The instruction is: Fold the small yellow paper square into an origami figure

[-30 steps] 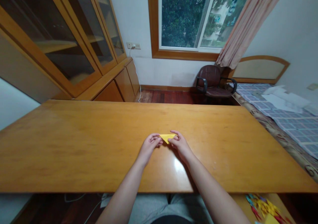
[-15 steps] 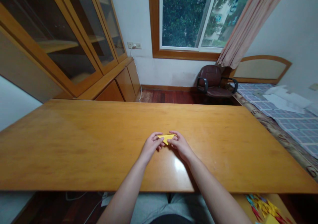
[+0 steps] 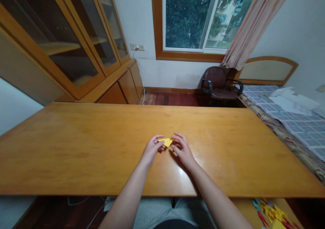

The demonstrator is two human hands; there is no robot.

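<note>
A small piece of folded yellow paper [image 3: 167, 142] is held just over the wooden table [image 3: 101, 144], near its middle. My left hand [image 3: 153, 148] pinches it at the left end, thumb on top and fingers behind. My right hand [image 3: 182, 149] is at the paper's right end, its thumb and fingers apart; the fingertips are close to the paper's corner, and I cannot tell whether they touch it.
Below the table's front edge on the right, several folded yellow, red and blue paper pieces [image 3: 273, 212] lie on a lower wooden surface. A brown armchair [image 3: 215, 81], a bed [image 3: 286, 110] and a glass-fronted cabinet [image 3: 101, 64] stand beyond the table.
My right thumb and fingers have spread and come off the paper's front. The paper has shifted slightly left with my left hand, which still pinches it.
</note>
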